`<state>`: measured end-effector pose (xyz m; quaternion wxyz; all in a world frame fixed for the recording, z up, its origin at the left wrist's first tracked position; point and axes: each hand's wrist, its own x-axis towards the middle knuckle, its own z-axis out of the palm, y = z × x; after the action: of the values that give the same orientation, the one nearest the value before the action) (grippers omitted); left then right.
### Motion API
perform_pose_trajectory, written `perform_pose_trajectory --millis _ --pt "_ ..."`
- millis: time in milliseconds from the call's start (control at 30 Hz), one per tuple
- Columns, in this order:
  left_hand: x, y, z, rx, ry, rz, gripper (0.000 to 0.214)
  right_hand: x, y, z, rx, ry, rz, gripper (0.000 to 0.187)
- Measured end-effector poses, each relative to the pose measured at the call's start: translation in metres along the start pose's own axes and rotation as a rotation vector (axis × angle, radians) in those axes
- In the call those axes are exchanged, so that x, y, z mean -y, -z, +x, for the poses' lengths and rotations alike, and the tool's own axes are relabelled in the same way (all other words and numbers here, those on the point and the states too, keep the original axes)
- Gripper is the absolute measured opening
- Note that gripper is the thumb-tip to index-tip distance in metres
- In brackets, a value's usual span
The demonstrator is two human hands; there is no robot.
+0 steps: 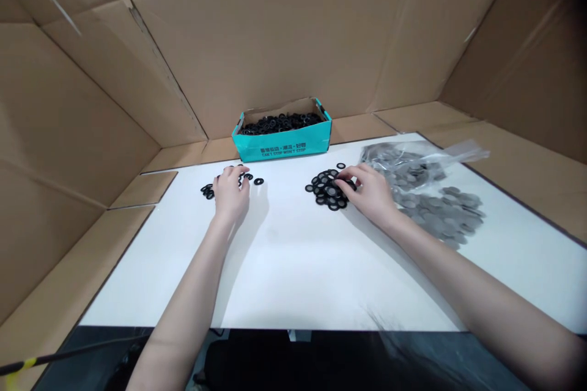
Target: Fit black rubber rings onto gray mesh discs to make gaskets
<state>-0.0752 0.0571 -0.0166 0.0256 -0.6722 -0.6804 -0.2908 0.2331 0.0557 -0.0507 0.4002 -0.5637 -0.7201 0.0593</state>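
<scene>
My left hand (230,193) rests on the white table (293,269) over a small scatter of black rubber rings (208,190), fingers curled down on them. My right hand (370,191) lies at the right edge of a second pile of black rings with grey mesh centres (326,189). Its fingertips are pinched on a ring at the pile's edge. Right of that hand lies a heap of grey mesh discs (443,209), spilling out of a clear plastic bag (415,162).
A teal cardboard box (282,144) full of black rings stands at the back of the table. Brown cardboard walls (293,36) enclose the table on three sides. The table's near edge (275,325) meets a dark area below.
</scene>
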Motion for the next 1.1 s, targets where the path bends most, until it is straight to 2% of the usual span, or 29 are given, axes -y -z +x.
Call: perform_pose_trajectory --millis 133,267,400,500,567,667,767,833,967,1100 --pt "0.006 -0.009 -0.002 0.131 0.040 0.187 0.035 0.004 0.006 0.001 -0.021 -0.012 -0.002 0.019" --pt "0.015 -0.016 -0.002 0.152 0.034 0.187 0.036 0.015 0.026 0.004 -0.091 -0.053 0.049 0.024" --pt "0.018 -0.021 -0.001 0.162 0.011 0.150 0.030 0.016 0.053 0.002 -0.054 -0.118 0.024 0.038" --pt "0.016 -0.022 0.000 0.139 0.000 0.148 0.027 0.002 0.072 -0.005 -0.015 -0.121 -0.031 0.029" --pt "0.016 -0.022 0.001 0.127 -0.005 0.147 0.025 -0.013 0.083 -0.012 0.024 -0.189 -0.043 0.019" --pt "0.017 -0.023 0.003 0.113 -0.004 0.143 0.022 -0.039 0.095 -0.022 0.023 -0.254 -0.158 0.030" --pt "0.017 -0.024 0.004 0.095 0.001 0.132 0.019 -0.060 0.098 -0.031 0.004 -0.176 -0.302 0.024" --pt "0.017 -0.023 0.004 0.074 0.008 0.121 0.016 -0.069 0.097 -0.035 0.036 -0.116 -0.382 0.022" --pt "0.016 -0.020 0.005 0.035 0.022 0.084 0.014 -0.074 0.089 -0.037 0.109 -0.069 -0.465 0.026" --pt "0.019 -0.020 0.006 0.035 0.009 0.025 0.021 -0.074 0.082 -0.032 0.114 -0.071 -0.518 0.024"
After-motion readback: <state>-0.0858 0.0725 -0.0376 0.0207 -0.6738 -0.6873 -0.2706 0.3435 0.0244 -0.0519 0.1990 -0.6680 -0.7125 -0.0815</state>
